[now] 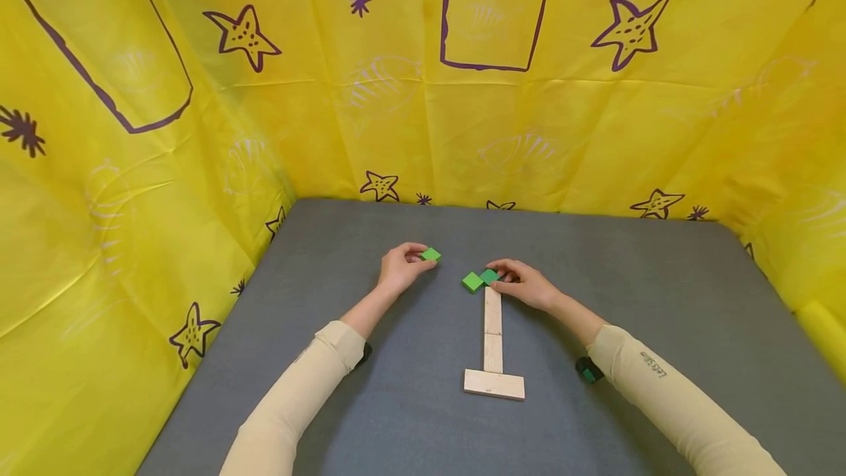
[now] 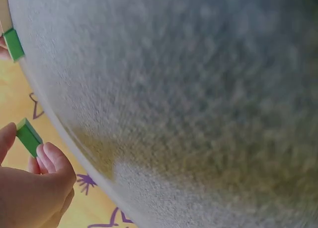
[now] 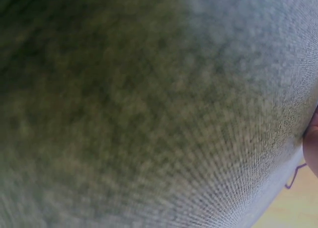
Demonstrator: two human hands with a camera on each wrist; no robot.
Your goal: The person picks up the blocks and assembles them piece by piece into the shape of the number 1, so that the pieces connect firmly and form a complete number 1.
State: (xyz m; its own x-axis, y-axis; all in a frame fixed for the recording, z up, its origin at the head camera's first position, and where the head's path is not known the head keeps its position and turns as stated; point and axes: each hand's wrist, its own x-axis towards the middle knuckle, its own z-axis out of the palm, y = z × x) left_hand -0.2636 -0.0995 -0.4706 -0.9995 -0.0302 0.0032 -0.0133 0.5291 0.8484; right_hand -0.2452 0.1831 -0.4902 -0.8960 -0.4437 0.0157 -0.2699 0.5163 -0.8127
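Note:
In the head view my left hand (image 1: 399,268) pinches a bright green block (image 1: 431,255) between thumb and fingers. The left wrist view has the same block (image 2: 29,137) held at the fingertips. To its right, my right hand (image 1: 525,283) grips a darker green block (image 1: 490,277), thumb on the near side and fingers on the far side. Touching or almost touching that block on its left lies another bright green block (image 1: 472,283). Below them two pale wooden planks (image 1: 493,329) run end to end toward a crosswise wooden plank (image 1: 494,384). Only a fingertip edge (image 3: 311,143) shows in the right wrist view.
Everything lies on a dark grey table (image 1: 410,417). A yellow cloth (image 1: 423,116) with purple starfish drawings hangs along the back and both sides. Dark bands (image 1: 588,369) sit at the wrists below the cream sleeves.

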